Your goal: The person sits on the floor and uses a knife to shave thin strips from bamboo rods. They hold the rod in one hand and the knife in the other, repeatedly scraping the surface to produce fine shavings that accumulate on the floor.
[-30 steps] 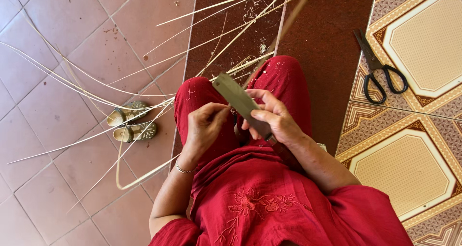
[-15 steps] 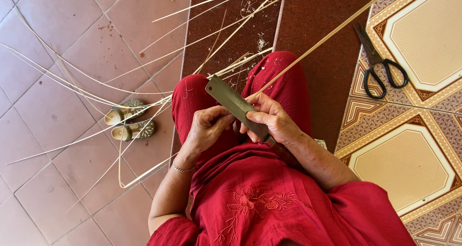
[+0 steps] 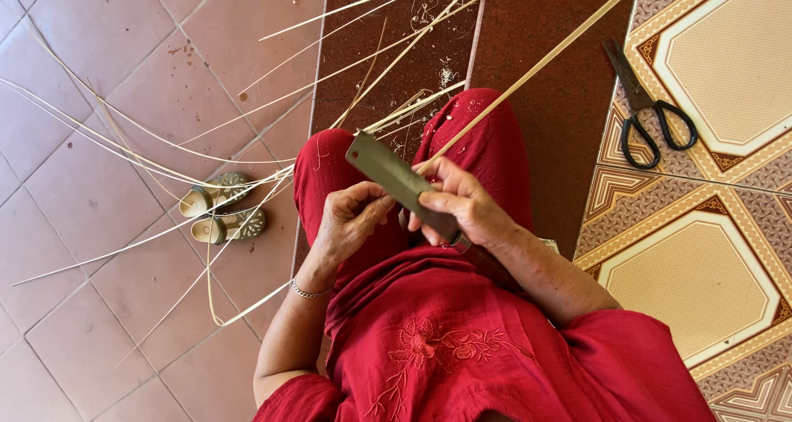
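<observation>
She sat splitting cane: her right hand [image 3: 462, 207] gripped the flat knife [image 3: 396, 179] over her lap, her left hand [image 3: 351, 224] pinched the strip [image 3: 536, 63] at the blade. Next, I judged, a steady push along the grain.

Right hand [image 3: 462, 207] grips flat blade [image 3: 392, 174] against bamboo strip [image 3: 536, 63]; left hand [image 3: 351, 220] touching blade; scissors [image 3: 648, 113] well apart.

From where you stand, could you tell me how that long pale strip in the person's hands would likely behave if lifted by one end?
The strip is long and very thin, so it would probably sag and whip rather than stay rigid. The loose strips on the tiled floor curve in loops, suggesting it bends easily. It looks light; the right hand steadies it against the flat blade.
</observation>
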`<state>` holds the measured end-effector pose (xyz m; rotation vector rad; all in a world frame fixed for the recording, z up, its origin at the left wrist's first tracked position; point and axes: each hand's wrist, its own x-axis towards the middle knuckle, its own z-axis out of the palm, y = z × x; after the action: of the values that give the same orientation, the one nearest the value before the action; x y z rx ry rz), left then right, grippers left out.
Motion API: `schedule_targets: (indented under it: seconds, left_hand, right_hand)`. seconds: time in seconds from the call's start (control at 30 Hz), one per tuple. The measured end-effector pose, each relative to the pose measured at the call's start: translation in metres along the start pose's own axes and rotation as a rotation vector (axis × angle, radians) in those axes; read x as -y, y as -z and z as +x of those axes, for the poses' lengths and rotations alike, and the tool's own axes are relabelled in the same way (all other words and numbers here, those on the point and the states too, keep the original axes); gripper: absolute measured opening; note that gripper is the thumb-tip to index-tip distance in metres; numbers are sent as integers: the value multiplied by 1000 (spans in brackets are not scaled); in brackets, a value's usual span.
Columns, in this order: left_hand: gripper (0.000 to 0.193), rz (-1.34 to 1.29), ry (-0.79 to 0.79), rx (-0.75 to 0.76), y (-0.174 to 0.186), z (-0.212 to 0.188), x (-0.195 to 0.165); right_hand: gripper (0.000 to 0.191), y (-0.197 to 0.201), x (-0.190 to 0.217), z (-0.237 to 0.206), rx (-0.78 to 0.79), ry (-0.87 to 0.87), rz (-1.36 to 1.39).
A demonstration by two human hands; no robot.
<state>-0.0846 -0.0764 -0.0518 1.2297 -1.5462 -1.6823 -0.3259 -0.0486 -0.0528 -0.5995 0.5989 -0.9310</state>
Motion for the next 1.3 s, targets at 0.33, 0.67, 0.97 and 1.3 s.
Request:
schedule_targets:
  seconds: [0.33, 0.67, 0.97, 1.3]
  left_hand:
    - [14, 33, 10, 37, 2, -1, -4]
    - [15, 247, -266, -10, -10, 1, -23]
    - [11, 161, -111, 64, -6, 4, -18]
    - [10, 254, -111, 86, -1, -1, -28]
  right_hand:
    - [25, 7, 7, -4, -66, 64, 96]
    - [22, 0, -5, -1, -87, 46, -56]
    - [18, 9, 1, -6, -85, 56, 21]
    - [14, 25, 9, -12, -93, 150, 107]
